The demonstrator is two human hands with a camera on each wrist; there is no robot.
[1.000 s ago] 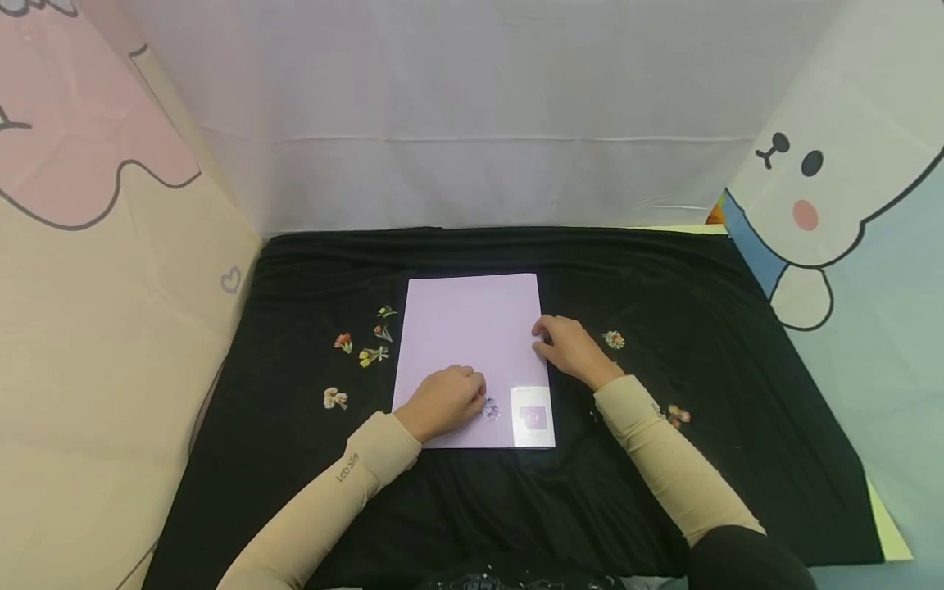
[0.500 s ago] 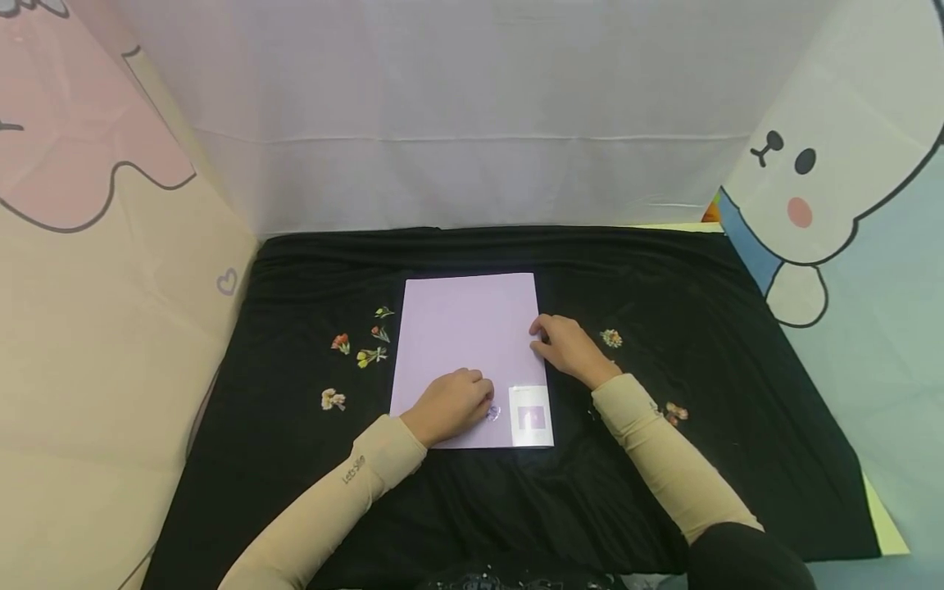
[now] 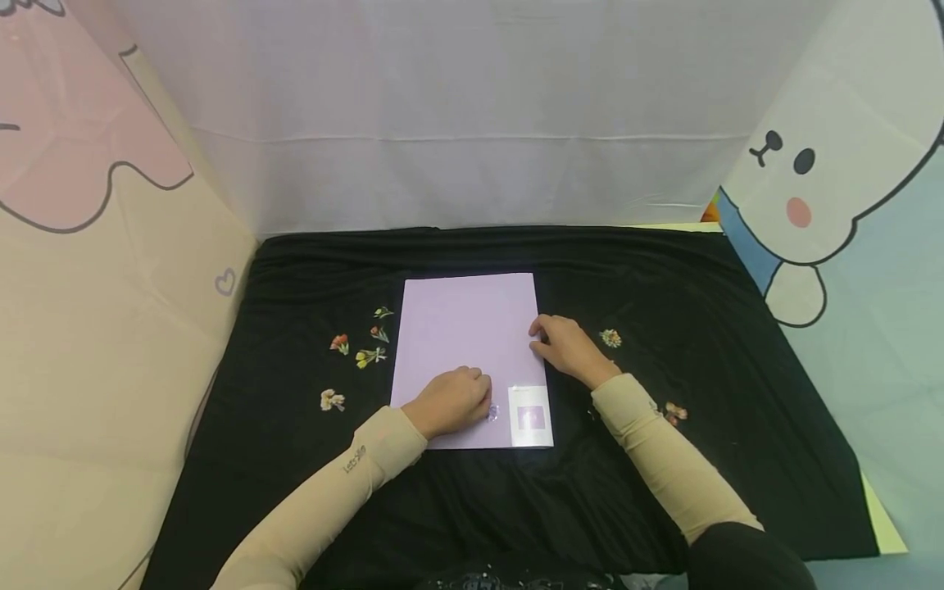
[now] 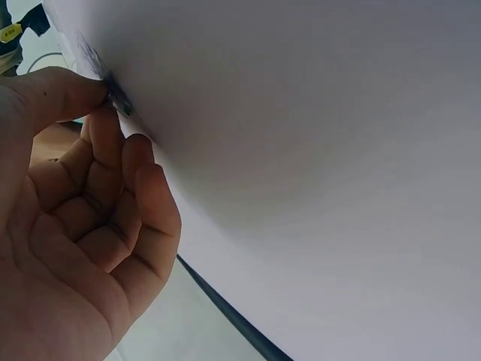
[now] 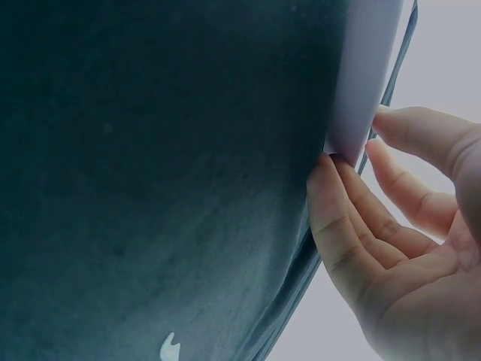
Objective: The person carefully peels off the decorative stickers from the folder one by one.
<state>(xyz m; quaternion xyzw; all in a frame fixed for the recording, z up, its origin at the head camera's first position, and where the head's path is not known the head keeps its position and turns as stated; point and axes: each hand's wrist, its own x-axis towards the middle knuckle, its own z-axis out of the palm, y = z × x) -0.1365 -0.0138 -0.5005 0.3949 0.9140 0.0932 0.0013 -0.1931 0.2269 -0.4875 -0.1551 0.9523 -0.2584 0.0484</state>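
A lilac folder [image 3: 465, 319], with a pale label [image 3: 530, 416] in its near right corner, lies flat on the black cloth. Over its lower part, my left hand [image 3: 451, 401] pinches a small purple flower sticker [image 3: 493, 413] between thumb and forefinger, the other fingers curled loosely. In the left wrist view the sticker [image 4: 118, 95] appears dark and edge-on, right at the folder's surface. My right hand [image 3: 568, 348] rests at the folder's right edge. Seen from the right wrist, its thumb and fingertips touch this edge [image 5: 364, 83], fingers gently bent.
Left of the folder lie several flower stickers, among them a red one [image 3: 340, 344], a yellow one [image 3: 370, 357] and a cream one [image 3: 332, 400]. To the right are a round flower sticker [image 3: 610, 338] and an orange-brown one [image 3: 674, 413], partly behind the right sleeve.
My left hand has shifted slightly to the right over the folder, covering more of the purple sticker. My right hand has stayed at the folder's edge.
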